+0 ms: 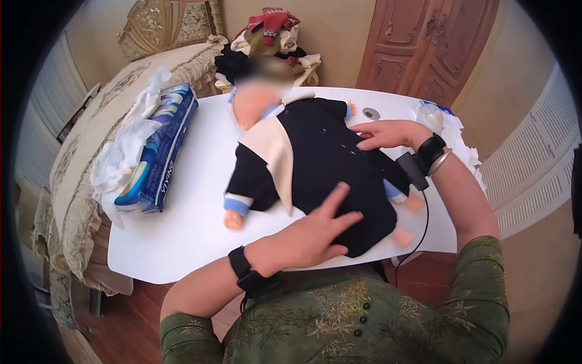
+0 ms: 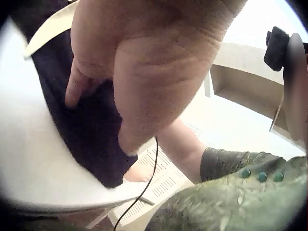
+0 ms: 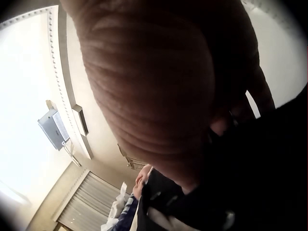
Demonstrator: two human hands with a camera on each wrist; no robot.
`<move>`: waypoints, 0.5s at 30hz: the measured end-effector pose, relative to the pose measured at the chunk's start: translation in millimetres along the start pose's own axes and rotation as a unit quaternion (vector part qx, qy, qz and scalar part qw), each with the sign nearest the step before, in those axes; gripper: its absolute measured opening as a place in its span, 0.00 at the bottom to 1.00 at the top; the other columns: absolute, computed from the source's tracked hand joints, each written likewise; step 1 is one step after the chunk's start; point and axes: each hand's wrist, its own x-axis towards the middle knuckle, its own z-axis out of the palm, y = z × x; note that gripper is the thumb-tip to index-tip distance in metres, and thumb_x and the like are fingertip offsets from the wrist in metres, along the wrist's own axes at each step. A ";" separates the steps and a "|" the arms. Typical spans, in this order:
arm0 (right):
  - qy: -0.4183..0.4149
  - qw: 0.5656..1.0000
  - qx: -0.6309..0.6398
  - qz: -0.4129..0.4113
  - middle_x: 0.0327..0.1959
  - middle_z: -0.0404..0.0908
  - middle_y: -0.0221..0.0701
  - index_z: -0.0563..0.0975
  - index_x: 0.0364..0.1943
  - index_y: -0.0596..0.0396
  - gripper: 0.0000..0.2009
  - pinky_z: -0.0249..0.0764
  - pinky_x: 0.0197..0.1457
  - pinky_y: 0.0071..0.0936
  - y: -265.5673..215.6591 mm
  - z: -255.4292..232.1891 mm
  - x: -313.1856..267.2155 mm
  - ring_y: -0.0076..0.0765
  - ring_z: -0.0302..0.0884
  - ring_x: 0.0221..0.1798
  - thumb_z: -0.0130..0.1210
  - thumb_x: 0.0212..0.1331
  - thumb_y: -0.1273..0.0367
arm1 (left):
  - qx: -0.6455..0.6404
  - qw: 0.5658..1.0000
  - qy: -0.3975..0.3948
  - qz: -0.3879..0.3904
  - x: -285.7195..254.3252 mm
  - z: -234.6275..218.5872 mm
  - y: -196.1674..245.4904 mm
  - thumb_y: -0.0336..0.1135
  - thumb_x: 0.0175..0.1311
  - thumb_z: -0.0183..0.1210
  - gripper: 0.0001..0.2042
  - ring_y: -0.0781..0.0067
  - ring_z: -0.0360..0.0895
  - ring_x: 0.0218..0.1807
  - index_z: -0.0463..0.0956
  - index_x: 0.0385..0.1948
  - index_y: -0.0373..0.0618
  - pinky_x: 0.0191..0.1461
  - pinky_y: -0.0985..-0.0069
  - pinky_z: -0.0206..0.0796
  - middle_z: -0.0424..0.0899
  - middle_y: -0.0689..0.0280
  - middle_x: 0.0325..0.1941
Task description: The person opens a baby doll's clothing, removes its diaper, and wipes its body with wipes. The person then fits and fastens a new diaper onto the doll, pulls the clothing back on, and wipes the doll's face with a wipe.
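A baby doll (image 1: pixel 247 108) lies face up on a white table, its head away from me. It wears a black garment (image 1: pixel 321 158) with a wide cream collar (image 1: pixel 276 151) and pale blue cuffs (image 1: pixel 235 205). Over the garment's lower front my left hand (image 1: pixel 306 236) spreads its fingers, the fingertips right at the cloth. My right hand (image 1: pixel 388 134) reaches in at the garment's other side, fingers extended and touching the dark fabric. Both doll feet (image 1: pixel 402 236) stick out beyond the hem. In the left wrist view the hand (image 2: pixel 149 62) hides part of the black cloth.
On the table's left stands a blue pack of wipes or diapers (image 1: pixel 173 145) with crumpled white tissue (image 1: pixel 127 151) on it. A clear round object (image 1: pixel 430 115) and more white material (image 1: pixel 453 136) sit at the right edge. A thin cable (image 1: pixel 424 221) hangs from the right wrist camera. Clothes (image 1: pixel 270 30) are piled behind.
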 end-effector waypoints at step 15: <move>0.208 0.977 -0.037 -0.019 0.40 0.80 0.47 0.78 0.40 0.65 0.27 0.70 0.51 0.37 -23.4 -50.2 159.9 0.48 0.77 0.44 0.44 0.60 0.50 | 0.250 0.960 0.080 -0.100 -8.0 -72.5 -70.3 0.38 0.59 0.57 0.33 0.44 0.50 0.70 0.53 0.66 0.44 0.70 0.53 0.45 0.50 0.46 0.69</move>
